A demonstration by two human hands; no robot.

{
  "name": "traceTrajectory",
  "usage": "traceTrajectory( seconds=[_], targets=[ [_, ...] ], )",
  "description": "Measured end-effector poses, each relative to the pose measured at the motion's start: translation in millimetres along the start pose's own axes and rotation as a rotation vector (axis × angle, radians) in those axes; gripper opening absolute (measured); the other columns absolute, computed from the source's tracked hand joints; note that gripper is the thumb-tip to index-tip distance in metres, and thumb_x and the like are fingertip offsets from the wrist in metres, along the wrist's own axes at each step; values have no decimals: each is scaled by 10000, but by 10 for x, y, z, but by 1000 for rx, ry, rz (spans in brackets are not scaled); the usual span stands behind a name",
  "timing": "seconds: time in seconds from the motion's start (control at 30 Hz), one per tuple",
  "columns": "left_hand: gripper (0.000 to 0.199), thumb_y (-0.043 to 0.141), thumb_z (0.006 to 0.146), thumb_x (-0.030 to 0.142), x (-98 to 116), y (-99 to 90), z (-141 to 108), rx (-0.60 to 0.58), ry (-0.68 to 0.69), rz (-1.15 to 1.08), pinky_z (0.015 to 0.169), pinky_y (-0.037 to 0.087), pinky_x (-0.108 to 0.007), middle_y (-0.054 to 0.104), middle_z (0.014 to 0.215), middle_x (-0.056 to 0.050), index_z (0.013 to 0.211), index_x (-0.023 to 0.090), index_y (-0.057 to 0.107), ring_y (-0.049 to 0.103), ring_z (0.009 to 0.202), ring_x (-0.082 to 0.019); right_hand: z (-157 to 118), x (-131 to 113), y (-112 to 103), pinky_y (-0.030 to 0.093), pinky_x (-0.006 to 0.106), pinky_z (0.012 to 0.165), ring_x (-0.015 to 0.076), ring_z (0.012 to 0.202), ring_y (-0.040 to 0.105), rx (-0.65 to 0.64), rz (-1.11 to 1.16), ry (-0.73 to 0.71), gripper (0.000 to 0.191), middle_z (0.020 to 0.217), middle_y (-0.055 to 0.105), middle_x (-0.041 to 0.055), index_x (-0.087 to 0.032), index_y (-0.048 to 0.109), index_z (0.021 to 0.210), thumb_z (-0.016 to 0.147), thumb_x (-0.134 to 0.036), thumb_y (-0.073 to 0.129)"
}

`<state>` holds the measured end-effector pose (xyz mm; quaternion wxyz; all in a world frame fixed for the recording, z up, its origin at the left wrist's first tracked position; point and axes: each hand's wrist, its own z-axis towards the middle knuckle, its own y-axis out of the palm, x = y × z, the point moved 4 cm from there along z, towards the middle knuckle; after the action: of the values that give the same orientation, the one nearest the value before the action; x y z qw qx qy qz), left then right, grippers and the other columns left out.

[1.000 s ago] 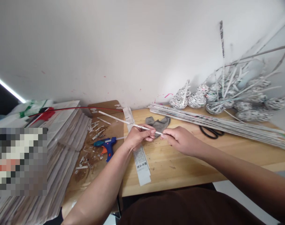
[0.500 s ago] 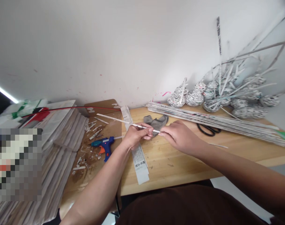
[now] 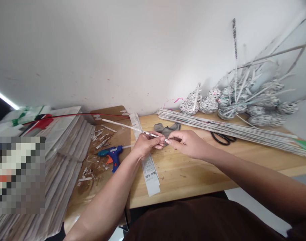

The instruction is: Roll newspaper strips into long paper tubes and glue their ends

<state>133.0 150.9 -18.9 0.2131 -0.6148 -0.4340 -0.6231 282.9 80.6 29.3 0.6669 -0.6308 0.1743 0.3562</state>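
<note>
A thin rolled newspaper tube slants from the upper left down to my hands. My left hand is closed around its lower part, with thumb and fingers pinching near the end. My right hand pinches the tube's right tip, its thumb and forefinger close against the left fingertips. Under and behind my hands lie a grey cloth and a flat strip of newspaper on the wooden table.
Left are a blue glue gun, paper scraps on a brown board and a tall newspaper stack. Right lie a bundle of paper tubes and black-handled scissors. Woven paper gourd shapes stand by the wall.
My right hand has slid left along the tube to its tip, closer to my left fingers, and its fingers have shifted into a pinch. My left hand stays nearly in place.
</note>
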Motion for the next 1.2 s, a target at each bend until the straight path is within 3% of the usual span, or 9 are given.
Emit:
traceTrajectory(
  seconds=[0.23, 0.33, 0.43, 0.63, 0.8, 0.87, 1.07, 1.13, 1.2],
  targets=[
    [310, 839, 596, 301, -11, 26, -8, -11, 2, 6, 522, 523, -214, 680, 642, -50, 773, 94, 689, 634, 571, -124, 17, -4, 11, 278, 232, 515, 97, 520, 457, -24, -35, -14, 220, 600, 555, -33, -188, 624, 831, 910, -346, 493],
    [329, 839, 594, 307, 6, 17, 3, 14, 15, -34, 468, 498, -198, 663, 624, -33, 795, 100, 681, 625, 551, -123, -30, -40, -27, 325, 257, 596, 130, 605, 528, 46, -190, -99, 209, 700, 638, 8, -186, 639, 933, 899, -361, 530],
    [333, 842, 591, 302, 29, 8, 3, 40, 21, -59, 473, 495, -194, 661, 615, -35, 790, 95, 673, 623, 542, -118, -68, -26, -58, 338, 297, 670, 167, 672, 558, 75, -307, -139, 267, 745, 665, 56, -171, 663, 870, 927, -356, 479],
    [337, 850, 579, 294, 42, 15, -12, 22, 14, -71, 530, 513, -211, 668, 610, -45, 782, 88, 676, 635, 563, -125, -101, 159, -28, 368, 259, 570, 139, 548, 553, -297, 203, 179, 451, 583, 581, 11, -159, 652, 872, 953, -487, 352],
    [334, 853, 574, 294, 35, 8, -6, 36, 21, -58, 518, 505, -206, 667, 615, -42, 773, 88, 681, 628, 555, -118, -81, 66, -117, 297, 264, 570, 129, 570, 479, -51, -127, -1, 299, 622, 572, 2, -178, 640, 827, 902, -433, 504],
    [339, 854, 574, 298, 28, 3, -3, 49, 18, -57, 520, 510, -210, 668, 614, -42, 775, 89, 678, 632, 558, -122, -80, 54, -103, 302, 269, 588, 133, 584, 483, -38, -160, -34, 314, 620, 569, 8, -176, 646, 784, 924, -391, 466],
    [346, 859, 566, 301, 7, 11, -6, 40, -2, -57, 519, 516, -215, 668, 619, -46, 767, 80, 685, 634, 559, -125, -101, 209, -29, 412, 268, 600, 150, 567, 573, -370, 302, 220, 471, 551, 512, -10, -146, 634, 860, 947, -517, 357],
    [344, 860, 564, 303, 7, 12, -5, 41, 0, -64, 509, 511, -211, 664, 610, -43, 763, 82, 685, 629, 552, -123, -94, 201, -47, 401, 268, 593, 152, 580, 566, -332, 212, 198, 453, 588, 542, -2, -155, 629, 896, 932, -538, 388],
    [337, 855, 572, 308, 12, 13, -3, 43, 3, -66, 504, 509, -206, 661, 603, -41, 757, 86, 683, 625, 544, -118, -73, 142, -79, 371, 277, 605, 160, 611, 551, -179, -36, 88, 381, 655, 596, 19, -174, 625, 911, 919, -510, 444]
  ],
)
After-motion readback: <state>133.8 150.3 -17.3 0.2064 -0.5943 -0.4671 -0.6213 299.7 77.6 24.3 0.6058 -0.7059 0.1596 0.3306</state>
